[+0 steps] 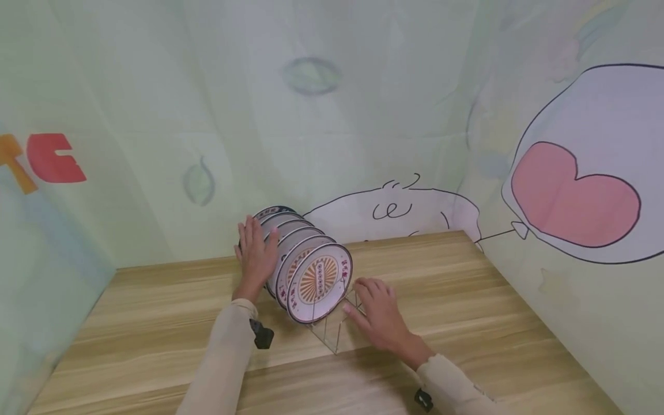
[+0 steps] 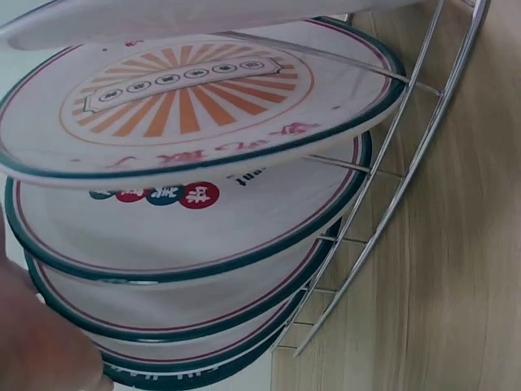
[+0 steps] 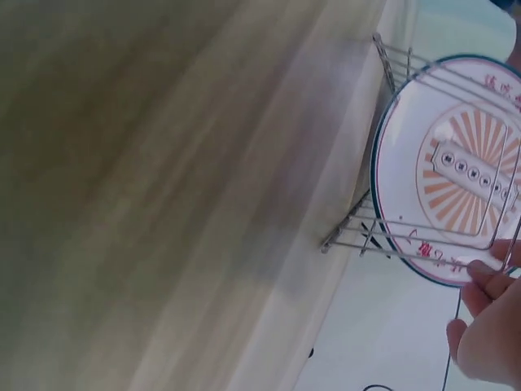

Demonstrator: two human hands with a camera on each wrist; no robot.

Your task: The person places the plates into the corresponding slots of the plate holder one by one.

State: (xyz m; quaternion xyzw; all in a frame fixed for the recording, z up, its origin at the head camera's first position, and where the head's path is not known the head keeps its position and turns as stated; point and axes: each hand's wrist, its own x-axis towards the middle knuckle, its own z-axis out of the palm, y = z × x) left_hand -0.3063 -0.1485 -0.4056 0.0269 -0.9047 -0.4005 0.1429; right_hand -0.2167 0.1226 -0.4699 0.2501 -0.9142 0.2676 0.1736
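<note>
Several white plates with dark green rims (image 1: 319,282) stand on edge, one behind another, in a wire dish rack (image 2: 404,183). An orange sunburst and red lettering mark the front plate (image 3: 468,167). My left hand (image 1: 254,253) rests along the left side of the row, its fingers extended against the plate rims; part of it shows blurred in the left wrist view. At the rack's near right end, my right hand (image 1: 381,314) grips the thin wires with its fingertips, as the right wrist view shows. Plates hide much of the rack in the head view.
The rack stands on a wood-grain table (image 1: 451,300), toward its back edge. Pale curtains (image 1: 249,115) with printed cartoon shapes hang behind and at both sides. Black wrist devices (image 1: 261,334) sit on both sleeves.
</note>
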